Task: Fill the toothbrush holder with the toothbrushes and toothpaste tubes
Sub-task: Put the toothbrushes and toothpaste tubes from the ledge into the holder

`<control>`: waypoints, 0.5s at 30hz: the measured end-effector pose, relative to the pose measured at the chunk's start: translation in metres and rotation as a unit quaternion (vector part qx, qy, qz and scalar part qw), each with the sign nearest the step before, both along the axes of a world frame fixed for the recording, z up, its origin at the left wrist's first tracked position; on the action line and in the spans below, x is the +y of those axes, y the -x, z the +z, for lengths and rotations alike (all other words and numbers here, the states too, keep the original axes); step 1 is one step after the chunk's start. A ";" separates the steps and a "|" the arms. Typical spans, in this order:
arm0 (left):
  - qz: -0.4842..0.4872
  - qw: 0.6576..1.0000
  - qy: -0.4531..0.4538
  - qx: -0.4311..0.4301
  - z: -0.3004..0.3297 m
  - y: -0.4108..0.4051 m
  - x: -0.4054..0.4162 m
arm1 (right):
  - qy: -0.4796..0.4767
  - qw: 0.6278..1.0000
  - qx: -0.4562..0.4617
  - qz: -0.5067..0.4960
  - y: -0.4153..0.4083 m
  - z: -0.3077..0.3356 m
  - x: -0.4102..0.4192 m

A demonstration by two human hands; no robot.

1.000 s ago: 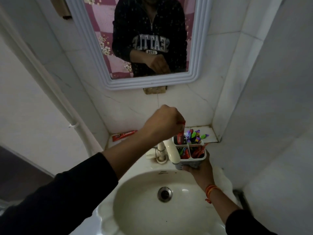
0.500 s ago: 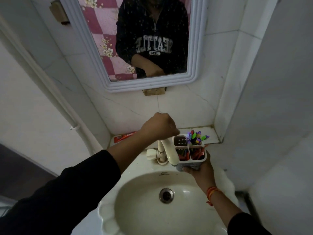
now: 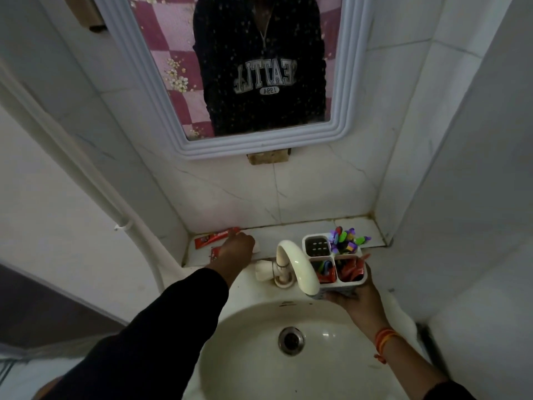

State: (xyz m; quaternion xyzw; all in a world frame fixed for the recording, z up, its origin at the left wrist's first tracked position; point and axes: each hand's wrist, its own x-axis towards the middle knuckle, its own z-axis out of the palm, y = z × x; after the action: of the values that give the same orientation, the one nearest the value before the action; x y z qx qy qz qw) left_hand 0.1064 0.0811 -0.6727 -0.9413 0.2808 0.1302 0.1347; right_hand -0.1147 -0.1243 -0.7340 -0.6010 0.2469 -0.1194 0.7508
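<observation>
Landmark: cream curved plastic faucet at the back of the white ceramic basin.

Far left of the faucet, on the tiled ledge against the wall: a flat red toothpaste tube, lying on its side. Just right of it, nearer the faucet, the left hand is down on the ledge over a second small red tube, of which only one end shows. Fingers are curled downward; whether they actually grip that tube cannot be told, knuckles hide it.

Right of the faucet, touching its spout in view: white plastic four-compartment toothbrush holder. Back-left cell looks empty, perforated floor visible. Back-right cell is packed with bright multicoloured toothbrushes standing up. Both front cells hold red tubes. The right hand cups the holder from below, fingers wrapped under its base, keeping it upright above the basin rim.

Handling judgement: the tubes look light, soft-bodied and squashy with slick foil; best pinched across the flat sides near the middle or the stiff crimped end, then dropped end-first. The empty back-left cell seems the likely spot. The holder is rigid and light, top-heavy with brushes, so the underside grip should stay level.
</observation>
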 end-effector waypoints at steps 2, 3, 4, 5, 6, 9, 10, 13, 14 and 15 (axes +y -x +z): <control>-0.006 0.999 0.002 -0.036 -0.004 -0.005 0.002 | 0.007 1.000 0.004 -0.005 0.001 -0.003 -0.001; -0.003 0.999 0.018 -0.047 -0.003 -0.006 0.003 | 0.009 1.000 0.000 -0.010 0.001 -0.001 -0.001; -0.003 0.998 0.039 -0.045 -0.004 -0.008 0.003 | 0.015 1.000 0.000 -0.004 0.001 0.000 -0.001; -0.002 0.998 0.057 -0.023 0.000 -0.008 0.002 | 0.026 1.000 0.001 0.007 0.001 0.002 -0.001; 0.002 0.997 0.079 0.007 0.005 -0.008 0.001 | 0.033 0.999 0.002 0.013 0.001 0.001 -0.001; 0.013 0.992 0.115 0.055 0.046 0.003 -0.009 | 0.081 0.997 -0.004 0.014 0.002 -0.002 -0.002; 0.015 0.989 0.132 0.062 0.061 0.005 -0.013 | 0.099 0.995 -0.002 0.014 0.003 -0.001 -0.001; 0.016 0.985 0.156 0.072 0.111 0.015 -0.031 | 0.116 0.993 0.002 0.007 0.005 0.005 0.001; 0.010 0.984 0.162 0.074 0.126 0.019 -0.038 | 0.116 0.993 0.001 0.006 0.005 0.007 0.002; 0.002 0.983 0.170 0.072 0.141 0.023 -0.046 | 0.118 0.993 0.002 0.006 0.006 0.009 0.002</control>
State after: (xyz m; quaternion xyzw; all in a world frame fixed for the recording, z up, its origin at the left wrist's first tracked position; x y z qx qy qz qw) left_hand 0.0838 0.0356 -0.5318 -0.9392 0.3058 0.1487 -0.0480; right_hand -0.1203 -0.1220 -0.7247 -0.6874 0.2289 -0.1422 0.6745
